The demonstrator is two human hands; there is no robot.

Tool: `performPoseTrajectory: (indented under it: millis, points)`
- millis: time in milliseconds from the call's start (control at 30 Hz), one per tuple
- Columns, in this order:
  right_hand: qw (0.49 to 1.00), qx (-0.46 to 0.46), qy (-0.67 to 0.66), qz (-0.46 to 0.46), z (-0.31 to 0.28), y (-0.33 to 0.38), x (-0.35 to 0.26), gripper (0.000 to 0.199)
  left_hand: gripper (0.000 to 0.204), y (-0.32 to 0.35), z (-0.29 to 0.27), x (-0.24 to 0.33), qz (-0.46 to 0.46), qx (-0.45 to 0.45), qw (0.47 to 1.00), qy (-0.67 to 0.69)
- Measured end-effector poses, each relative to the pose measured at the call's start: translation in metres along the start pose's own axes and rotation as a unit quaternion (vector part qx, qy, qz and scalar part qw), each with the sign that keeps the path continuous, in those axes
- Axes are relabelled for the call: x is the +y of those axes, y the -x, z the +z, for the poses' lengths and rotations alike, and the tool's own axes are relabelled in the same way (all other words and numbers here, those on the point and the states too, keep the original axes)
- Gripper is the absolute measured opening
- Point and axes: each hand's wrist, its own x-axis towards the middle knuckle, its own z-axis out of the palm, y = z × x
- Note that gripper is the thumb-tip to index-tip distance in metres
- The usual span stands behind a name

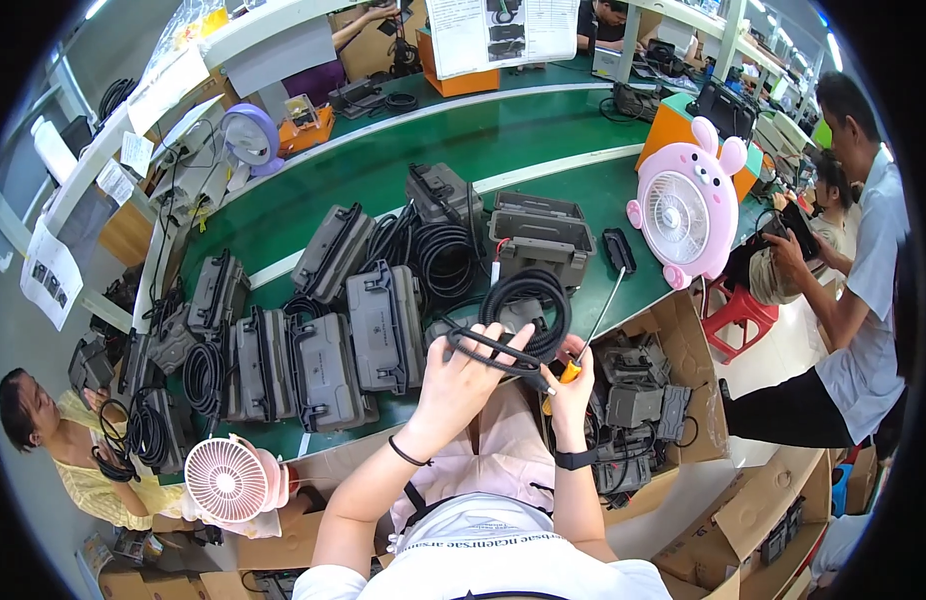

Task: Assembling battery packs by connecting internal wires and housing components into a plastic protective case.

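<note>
A coil of black corrugated cable [558,318] is gripped by my left hand [470,365], its fingers wrapped round the strands. My right hand [571,385] is closed on a screwdriver [603,312] with a yellow handle, its long shaft pointing up and away. The cable's end lies close to my right fingers; whether they also pinch it is hard to tell. Just beyond the coil, an open grey plastic case [543,240] stands on the green workbench [573,125]. Right of it lies a small dark oval part [618,250], near the screwdriver's tip.
Several closed grey cases [383,325] with coiled cables crowd the bench to my left. A pink rabbit-shaped fan [683,210] stands at the right. Below it, a cardboard box [698,375] holds more cases. A person stands at right; another sits at left beside a small pink fan [228,480].
</note>
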Motion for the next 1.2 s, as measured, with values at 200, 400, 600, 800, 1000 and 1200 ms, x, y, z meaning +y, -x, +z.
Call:
performPoseTrajectory:
  millis: [200, 400, 600, 800, 1000, 1200]
  points:
    - [0.999, 0.02, -0.037, -0.012, -0.003, 0.006, -0.007, 0.042, 0.059, -0.006, 0.01, 0.001, -0.014, 0.007, 0.998, -0.057]
    - [0.993, -0.074, 0.009, -0.095, -0.007, 0.017, -0.036, 0.028, 0.054, -0.006, 0.017, 0.003, -0.015, 0.016, 0.999, -0.037]
    - [0.997, -0.045, 0.064, -0.025, -0.001, 0.016, -0.038, 0.023, 0.027, 0.001, 0.026, 0.003, 0.033, 0.112, 0.985, 0.131]
    - [0.995, -0.052, 0.077, -0.048, 0.002, 0.013, -0.046, 0.025, 0.024, -0.009, 0.028, 0.001, 0.005, 0.073, 0.981, 0.181]
    - [0.988, -0.049, 0.11, -0.093, 0.007, 0.012, -0.047, 0.025, 0.032, -0.013, 0.025, 0.0, 0.059, 0.085, 0.986, 0.129]
    - [0.956, -0.016, 0.217, -0.195, 0.006, 0.011, -0.044, 0.03, 0.029, -0.018, 0.028, -0.002, 0.102, 0.092, 0.978, 0.155]
